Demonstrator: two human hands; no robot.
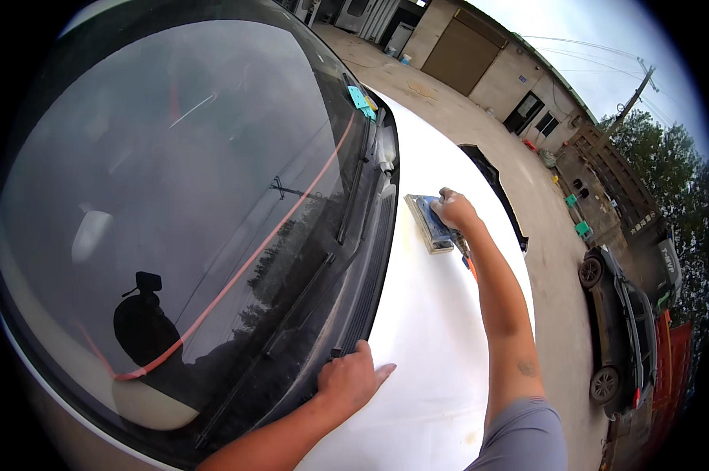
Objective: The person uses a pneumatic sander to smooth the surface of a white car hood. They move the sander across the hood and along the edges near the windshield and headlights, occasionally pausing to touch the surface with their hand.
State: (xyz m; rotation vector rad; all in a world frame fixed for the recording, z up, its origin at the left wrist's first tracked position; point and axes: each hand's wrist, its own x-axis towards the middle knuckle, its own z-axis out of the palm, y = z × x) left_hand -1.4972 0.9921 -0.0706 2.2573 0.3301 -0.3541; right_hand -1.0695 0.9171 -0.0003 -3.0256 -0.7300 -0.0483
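My right hand (455,210) is closed around a blue rectangular sander (431,225), whose pad lies flat on a white car hood (437,330). An orange hose (471,268) trails from the sander below my wrist. Close to the windshield, my left hand (348,380) leans on the hood's rear edge by the black cowl (378,259). Its thumb stretches out over the white panel, and its other fingers are partly hidden. Faint yellowish patches show on the hood near the sander.
The large windshield (174,157) fills the left, with wipers (354,200) along its base. Turquoise pads (361,102) sit at its far corner. Beyond the hood lie a concrete yard (562,314), a parked dark car (617,326), green stools (582,229) and a low building (468,59).
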